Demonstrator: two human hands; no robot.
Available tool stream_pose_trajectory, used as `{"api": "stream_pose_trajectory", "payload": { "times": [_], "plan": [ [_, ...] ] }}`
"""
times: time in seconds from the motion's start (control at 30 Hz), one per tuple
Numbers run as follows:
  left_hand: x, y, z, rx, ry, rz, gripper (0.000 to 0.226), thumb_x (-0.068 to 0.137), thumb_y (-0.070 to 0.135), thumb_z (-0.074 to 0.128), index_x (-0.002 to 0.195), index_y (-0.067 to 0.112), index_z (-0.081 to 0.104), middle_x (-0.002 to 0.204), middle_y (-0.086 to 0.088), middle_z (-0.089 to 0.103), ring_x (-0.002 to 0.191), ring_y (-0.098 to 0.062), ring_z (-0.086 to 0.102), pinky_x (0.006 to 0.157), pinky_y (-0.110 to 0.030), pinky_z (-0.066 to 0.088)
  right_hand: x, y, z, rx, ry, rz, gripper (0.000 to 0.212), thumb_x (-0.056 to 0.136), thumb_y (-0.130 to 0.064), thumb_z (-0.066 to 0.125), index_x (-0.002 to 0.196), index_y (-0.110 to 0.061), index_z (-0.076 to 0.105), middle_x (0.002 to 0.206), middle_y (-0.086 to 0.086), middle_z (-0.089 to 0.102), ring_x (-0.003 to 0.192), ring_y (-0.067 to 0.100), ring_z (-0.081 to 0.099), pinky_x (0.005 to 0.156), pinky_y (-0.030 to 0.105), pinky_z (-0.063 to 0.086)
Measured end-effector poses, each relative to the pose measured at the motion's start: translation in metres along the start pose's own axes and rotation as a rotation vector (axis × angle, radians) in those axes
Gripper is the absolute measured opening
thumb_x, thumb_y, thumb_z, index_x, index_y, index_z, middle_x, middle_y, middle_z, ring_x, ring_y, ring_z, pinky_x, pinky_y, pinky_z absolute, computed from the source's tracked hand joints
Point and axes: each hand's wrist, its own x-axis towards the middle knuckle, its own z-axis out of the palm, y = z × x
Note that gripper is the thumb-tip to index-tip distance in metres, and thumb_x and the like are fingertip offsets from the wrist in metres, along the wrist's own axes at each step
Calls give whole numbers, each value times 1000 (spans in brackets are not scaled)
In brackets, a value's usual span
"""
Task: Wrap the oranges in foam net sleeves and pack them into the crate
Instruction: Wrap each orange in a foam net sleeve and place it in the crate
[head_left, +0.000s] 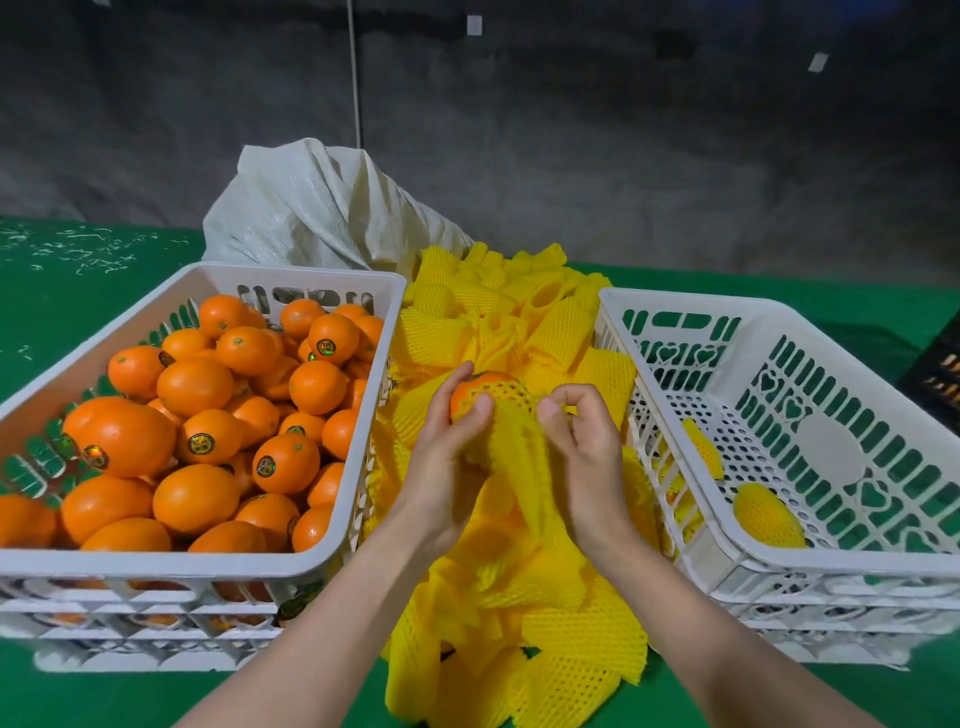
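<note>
An orange (470, 396) is held just above the pile of yellow foam sleeves (566, 639), which is taken as the landmark. The orange is gripped by the left hand (447, 452), whose fingers are curled round its far side while the thumb is pressed on its near side. A foam net sleeve (519, 441) is drawn part-way over the fruit. The right side is covered by stretched mesh, the left side is bare, and the loose rest of the sleeve hangs down between the two hands toward the pile. The edge of this sleeve is pinched by the right hand (584, 452) between thumb and bent forefinger, with the other fingers curled in beside them. Left of the pile and touching it, a full crate (156, 564) is set, heaped with loose oranges (195, 387), several marked with round stickers. Right of the pile a packing crate (670, 306) is placed. A wrapped orange (769, 514) is seen near its front wall, and a second yellow net shape (701, 447), whose contents cannot be told, lies against the wall nearest the pile. Behind the pile a white woven sack (311, 208) is slumped. Pile, crates and sack are all carried by a green table cover (78, 312). Far right of the pile, a dark crate (935, 374) is cut off by the frame edge.
</note>
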Motion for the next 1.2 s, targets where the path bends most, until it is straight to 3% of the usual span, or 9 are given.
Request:
{"api": "stream_pose_trajectory", "payload": {
  "times": [0.13,0.33,0.53,0.67,0.8,0.97,1.07,1.13,1.2],
  "plan": [
    [1,-1,-1,-151,52,-74,56,70,32,59,122,12,54,106,-15,63,97,-30,60,90,-45,46,6,-6,0,113,24,3,13,86,-31,51,78,-20,51,68,6,35,62,18,29,53,27,28],
    [2,-3,1,-74,-4,-80,38,66,43,57,87,18,76,93,-7,74,84,-21,69,77,-35,53,21,-8,-1,63,69,-103,16,91,-22,55,75,-21,54,56,0,38,51,16,30,46,27,26],
    [8,2,3,-112,-33,-83,37,71,47,56,80,20,80,93,-5,75,85,-17,72,70,-30,59,22,5,7,106,-20,16,30,93,-35,43,69,-21,54,66,-3,53,65,13,50,60,33,42],
    [14,6,0,-29,164,-35,21,68,47,64,74,33,77,91,-1,75,88,-19,71,75,-36,55,20,5,10,103,-93,230,38,100,-22,36,73,-10,60,71,4,56,74,15,53,70,40,42],
    [21,-1,-5,271,339,41,44,85,48,60,47,26,64,58,6,65,59,-13,65,71,-33,48,19,-1,6,270,-236,614,45,98,-43,28,126,-19,54,113,6,62,106,19,59,80,41,50],
    [20,-7,-11,798,317,447,59,85,51,55,41,19,33,43,1,29,44,-12,29,51,-42,28,11,3,14,250,-249,674,75,73,-66,37,134,-25,49,131,7,57,118,23,56,102,45,43],
    [24,-7,-12,993,384,618,64,87,42,64,45,4,35,45,-16,31,46,-19,27,51,-45,27,8,9,19,277,-130,657,79,68,-68,45,127,-17,56,120,11,64,109,24,61,96,46,48],
    [24,-8,-12,882,427,615,59,87,34,65,45,9,31,44,-7,25,46,-13,22,49,-37,23,8,14,18,364,-87,672,55,83,-58,45,120,-20,62,104,5,72,94,16,67,81,33,54],
    [23,-10,-12,621,418,508,57,89,29,64,46,15,30,43,3,23,44,-10,21,49,-28,30,11,19,15,488,-109,686,37,95,-42,40,88,-30,74,74,-8,73,68,4,69,60,21,55]
  ]
}}
